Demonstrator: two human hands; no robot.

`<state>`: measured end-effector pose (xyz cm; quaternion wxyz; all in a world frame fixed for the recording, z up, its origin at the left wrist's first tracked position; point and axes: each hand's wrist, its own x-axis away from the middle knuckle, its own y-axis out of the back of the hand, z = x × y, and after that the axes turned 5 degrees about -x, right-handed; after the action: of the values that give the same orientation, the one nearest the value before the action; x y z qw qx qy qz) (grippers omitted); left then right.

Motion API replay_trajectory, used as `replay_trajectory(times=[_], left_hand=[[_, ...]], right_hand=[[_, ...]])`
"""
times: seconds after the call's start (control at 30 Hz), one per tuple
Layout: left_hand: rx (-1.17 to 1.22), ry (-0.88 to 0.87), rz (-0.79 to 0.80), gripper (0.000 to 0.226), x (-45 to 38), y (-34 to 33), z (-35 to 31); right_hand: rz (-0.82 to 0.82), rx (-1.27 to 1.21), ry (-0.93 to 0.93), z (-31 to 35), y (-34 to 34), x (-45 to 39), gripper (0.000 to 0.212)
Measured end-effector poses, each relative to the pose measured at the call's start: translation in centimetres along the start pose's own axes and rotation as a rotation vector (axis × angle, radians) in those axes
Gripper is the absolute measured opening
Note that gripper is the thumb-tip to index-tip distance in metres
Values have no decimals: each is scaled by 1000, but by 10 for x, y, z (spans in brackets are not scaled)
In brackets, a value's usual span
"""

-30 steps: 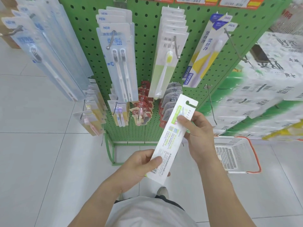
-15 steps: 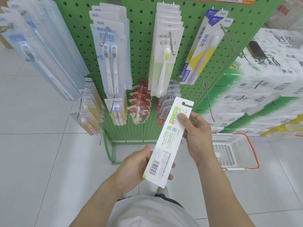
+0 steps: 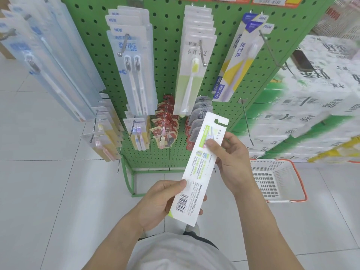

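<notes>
Left grip: closed on the low end of the toothbrush pack, thumb on its left edge, fingertips curling out from behind at its right edge
Pack position: held in the air in front of the green pegboard rack, above the floor, touching neither
Long axis: it runs from low and near my body up and to the right toward the rack; the hang-hole end is the far, high end, and the barcode face looks at me
Right grip: pinching the upper part of the pack, thumb flat on the printed face, fingers behind it
Nearer grip: the right one sits just below the hang hole, so I judge it the one to steer that end
Bare hook: to the right of the hang hole, near but apart, its tip pointing down toward me
Basket: on the floor, right of my right wrist, well below the pack
Change: a second ago my left thumb lay over the low front face; now it sits at the edge and the barcode shows; the tilt is almost the same
</notes>
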<state>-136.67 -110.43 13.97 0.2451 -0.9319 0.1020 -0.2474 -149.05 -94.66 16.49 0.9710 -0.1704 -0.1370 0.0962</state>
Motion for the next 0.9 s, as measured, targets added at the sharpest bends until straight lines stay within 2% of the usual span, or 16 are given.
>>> replay_trajectory(times=[0.1, 0.2, 0.33, 0.43, 0.5, 0.6, 0.7, 0.8, 0.9], left_hand=[[97, -19, 75, 61, -1, 3, -1], [86, -66, 101, 57, -4, 4, 0], [148, -68, 121, 64, -4, 7, 5], [156, -75, -3, 65, -5, 2, 6], [96, -89, -146, 50, -6, -3, 3], [-233, -160, -353, 44, -8, -3, 3], [-494, -199, -502, 30, -9, -5, 6], [-569, -225, -552, 24, -11, -9, 5], [-557, -240, -518, 23, -13, -9, 0]], right_hand=[[62, -88, -24, -1, -1, 1, 35], [121, -183, -41, -2, -2, 1, 46], [216, -244, -48, -3, -1, 5, 28], [227, -151, -50, -4, -1, 6, 30], [183, -116, -86, -2, -4, 6, 41], [133, -104, -149, 3, -6, 7, 54], [139, 0, -75, 3, -7, 9, 39], [136, 49, -17, 5, -5, 10, 29], [157, 23, 9, 11, -4, 8, 28]])
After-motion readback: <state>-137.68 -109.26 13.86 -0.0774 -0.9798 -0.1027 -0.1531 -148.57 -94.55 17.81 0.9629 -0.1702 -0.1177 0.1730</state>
